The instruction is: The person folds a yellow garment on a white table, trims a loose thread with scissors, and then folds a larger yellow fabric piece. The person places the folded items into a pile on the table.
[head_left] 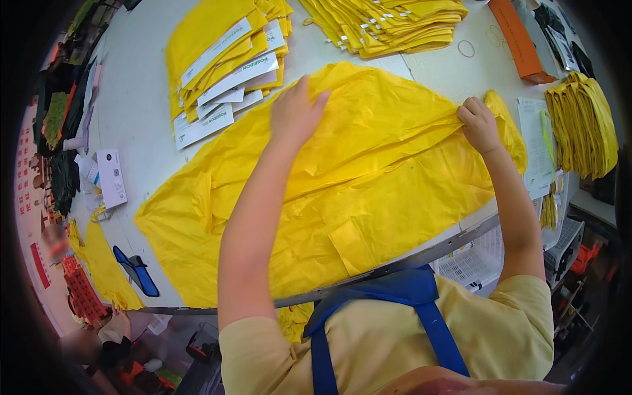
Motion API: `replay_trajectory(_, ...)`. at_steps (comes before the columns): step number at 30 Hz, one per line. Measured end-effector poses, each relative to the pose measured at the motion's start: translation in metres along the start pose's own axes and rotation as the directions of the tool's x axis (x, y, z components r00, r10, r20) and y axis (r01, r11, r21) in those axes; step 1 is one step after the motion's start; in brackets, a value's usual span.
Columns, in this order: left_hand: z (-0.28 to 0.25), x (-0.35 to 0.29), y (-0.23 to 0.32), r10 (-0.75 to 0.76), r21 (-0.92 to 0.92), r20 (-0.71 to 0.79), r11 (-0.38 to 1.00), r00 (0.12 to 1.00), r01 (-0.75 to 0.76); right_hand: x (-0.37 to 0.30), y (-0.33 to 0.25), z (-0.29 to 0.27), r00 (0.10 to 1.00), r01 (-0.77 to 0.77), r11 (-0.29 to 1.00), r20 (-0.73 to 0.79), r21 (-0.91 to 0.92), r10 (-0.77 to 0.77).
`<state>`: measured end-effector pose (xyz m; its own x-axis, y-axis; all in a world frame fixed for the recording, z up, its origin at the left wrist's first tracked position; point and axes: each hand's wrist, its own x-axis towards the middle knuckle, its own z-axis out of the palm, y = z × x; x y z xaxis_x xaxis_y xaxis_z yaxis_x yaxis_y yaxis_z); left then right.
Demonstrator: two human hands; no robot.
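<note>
A large yellow rain garment [395,171] of thin, creased material lies spread across the white table [141,79]. A rectangular flap [352,243] shows on it close to the table's front edge. My left hand [296,112] is at its far edge, open with the fingers apart, beside the stack of folded yellow garments with white cards [224,33]. Farther right, my right hand [478,124] is closed on a gathered fold of the garment, pulling a ridge across it. Part of the far edge is hidden by my left hand and forearm.
Another folded yellow stack [388,26] lies at the back, near a rubber band [466,49]. An orange box [520,39], a printed sheet [536,145] and more folded garments [580,125] are right. Left are a white box [111,178] and blue-black pouch [136,271]. Another person sits lower left.
</note>
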<state>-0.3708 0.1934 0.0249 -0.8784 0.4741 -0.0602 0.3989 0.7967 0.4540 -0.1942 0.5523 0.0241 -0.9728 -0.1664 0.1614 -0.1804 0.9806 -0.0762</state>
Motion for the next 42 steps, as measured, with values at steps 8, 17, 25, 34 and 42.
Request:
replay_trajectory(8, 0.033, 0.092, 0.005, -0.088, -0.076, 0.144, 0.992, 0.986, 0.100, -0.026, 0.053, -0.020, 0.974, 0.033, 0.989, 0.228, -0.145, 0.001)
replay_trajectory(17, -0.041, -0.084, -0.061, 0.023, 0.250, -0.533, 0.959, 0.846, 0.132, -0.011, -0.035, -0.036, 0.967, -0.160, 0.984, 0.215, 0.077, 0.140)
replay_trajectory(25, -0.061, -0.241, -0.158, -0.730, -0.821, -0.199, 0.489, 0.654, 0.296, 0.070, -0.308, 0.019, 0.972, -0.070, 0.284, 0.130, 0.956, -0.198)
replay_trajectory(34, -0.073, -0.293, -0.028, -0.217, -0.635, -0.551, 0.735, 0.806, -0.237, 0.076, -0.369, -0.019, 0.861, -0.508, -0.401, 0.469, 0.762, -0.199)
replay_trajectory(42, -0.082, -0.284, -0.020, -0.273, -0.674, -0.366, 0.737, 0.890, -0.051, 0.050, -0.349, -0.032, 0.915, -0.404, -0.126, 0.399, 0.906, -0.061)
